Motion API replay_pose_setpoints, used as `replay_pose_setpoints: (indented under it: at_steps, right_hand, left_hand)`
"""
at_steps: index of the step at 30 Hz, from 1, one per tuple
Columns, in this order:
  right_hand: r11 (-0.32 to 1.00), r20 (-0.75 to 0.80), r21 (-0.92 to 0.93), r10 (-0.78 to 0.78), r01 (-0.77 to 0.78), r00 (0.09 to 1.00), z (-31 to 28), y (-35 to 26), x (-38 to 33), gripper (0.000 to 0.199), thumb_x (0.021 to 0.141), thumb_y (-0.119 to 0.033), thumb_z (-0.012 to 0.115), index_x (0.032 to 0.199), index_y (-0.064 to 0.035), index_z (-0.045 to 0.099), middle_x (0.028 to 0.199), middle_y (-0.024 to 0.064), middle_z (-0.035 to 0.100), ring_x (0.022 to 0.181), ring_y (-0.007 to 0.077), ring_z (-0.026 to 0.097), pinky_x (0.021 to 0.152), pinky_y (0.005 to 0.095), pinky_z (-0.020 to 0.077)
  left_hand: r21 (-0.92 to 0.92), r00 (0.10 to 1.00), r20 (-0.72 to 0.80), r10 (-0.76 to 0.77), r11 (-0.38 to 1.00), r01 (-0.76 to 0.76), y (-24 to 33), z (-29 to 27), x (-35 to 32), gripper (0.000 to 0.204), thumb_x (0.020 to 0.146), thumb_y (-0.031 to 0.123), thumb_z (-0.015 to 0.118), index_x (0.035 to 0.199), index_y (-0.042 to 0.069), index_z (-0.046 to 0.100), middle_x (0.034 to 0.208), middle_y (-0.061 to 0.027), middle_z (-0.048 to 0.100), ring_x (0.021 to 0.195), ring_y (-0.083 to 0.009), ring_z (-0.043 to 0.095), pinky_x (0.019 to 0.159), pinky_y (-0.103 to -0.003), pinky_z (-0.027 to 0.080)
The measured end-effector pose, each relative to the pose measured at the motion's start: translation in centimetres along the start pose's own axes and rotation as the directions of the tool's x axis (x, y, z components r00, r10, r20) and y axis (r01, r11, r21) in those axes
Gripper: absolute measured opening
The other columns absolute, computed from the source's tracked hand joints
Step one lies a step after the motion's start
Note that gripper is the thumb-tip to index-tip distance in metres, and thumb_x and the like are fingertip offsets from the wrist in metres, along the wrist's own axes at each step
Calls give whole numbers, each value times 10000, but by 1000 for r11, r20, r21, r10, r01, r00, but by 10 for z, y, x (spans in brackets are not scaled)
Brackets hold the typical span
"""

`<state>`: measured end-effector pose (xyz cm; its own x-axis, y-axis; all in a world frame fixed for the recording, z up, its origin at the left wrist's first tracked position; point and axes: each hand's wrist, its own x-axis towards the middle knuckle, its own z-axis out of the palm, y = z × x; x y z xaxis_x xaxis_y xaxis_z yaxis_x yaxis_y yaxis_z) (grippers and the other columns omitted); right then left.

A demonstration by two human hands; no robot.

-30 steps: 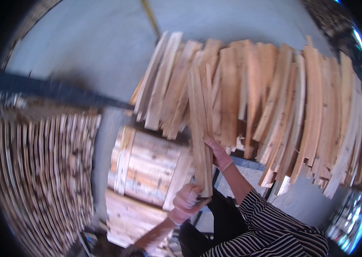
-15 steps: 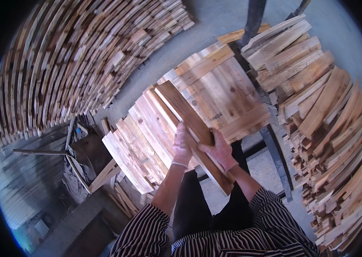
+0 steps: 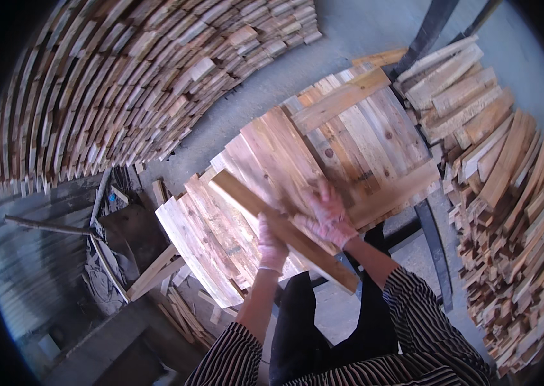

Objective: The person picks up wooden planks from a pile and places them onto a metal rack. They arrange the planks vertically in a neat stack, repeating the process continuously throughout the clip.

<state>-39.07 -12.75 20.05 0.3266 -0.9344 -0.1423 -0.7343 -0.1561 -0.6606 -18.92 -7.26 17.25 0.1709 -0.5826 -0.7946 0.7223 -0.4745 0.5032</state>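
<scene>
My left hand [image 3: 272, 246], in a thin pale glove, grips a narrow wooden board [image 3: 307, 248] near its middle. The board slants from upper left to lower right above a row of planks [image 3: 211, 222]. To its right is my gloved right hand [image 3: 328, 212], fingers spread and slightly blurred, over the planks. Beyond that hand lies a slatted wood panel [image 3: 381, 125] with one crosspiece [image 3: 343, 100] at its far end and another [image 3: 397, 194] at its near end. Where the right fingertips meet the wood is too blurred to tell.
A tall stack of boards [image 3: 137, 71] fills the far left. Loose planks lie in a long pile [image 3: 510, 193] on the right. Dark metal legs [image 3: 435, 248] show by the panel. Scrap wood [image 3: 185, 315] and a dark sheet [image 3: 132, 235] lie at lower left.
My right hand has come off the wood it was holding and spread its fingers. The board in my left hand has swung to a flatter slant. The whole view has shifted slightly.
</scene>
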Motion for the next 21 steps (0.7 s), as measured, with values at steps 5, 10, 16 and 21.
replay_pose_setpoints:
  at_steps: [5,10,16,21]
  right_hand:
    - [888,129,410,170,-209,977,-29,-1,-8,855,824,-463,788,1545,-208,405,1359,238,534,1262,384,552,1050,439,480]
    - [913,-22,87,403,-400,915,-69,84,45,851,817,-558,741,1532,-219,425,1333,244,545,1186,366,584,1002,430,497]
    - [979,-85,-26,201,-204,976,-26,114,51,826,862,-650,629,1526,-207,415,1363,256,490,1234,429,513,1056,505,428]
    - [940,108,174,277,-292,955,-54,136,33,810,884,-668,596,1526,-213,405,1480,234,410,1305,467,483,1062,525,444]
  left_hand:
    - [531,959,272,-81,844,-79,-1,76,-5,772,986,655,495,1411,10,485,1339,-143,571,1260,-288,530,1111,-384,413]
    - [883,945,315,-92,-337,-327,4,82,34,1327,782,725,702,1601,-20,-31,1644,-343,-44,1514,-528,-107,1204,-626,20]
    - [858,965,263,-19,-453,-243,-23,66,75,1234,813,773,617,1614,56,10,1648,-319,9,1498,-561,41,1191,-629,183]
    - [923,919,355,174,90,-374,-56,231,58,623,978,396,651,1460,38,488,1396,-229,551,1326,-348,503,1138,-415,386]
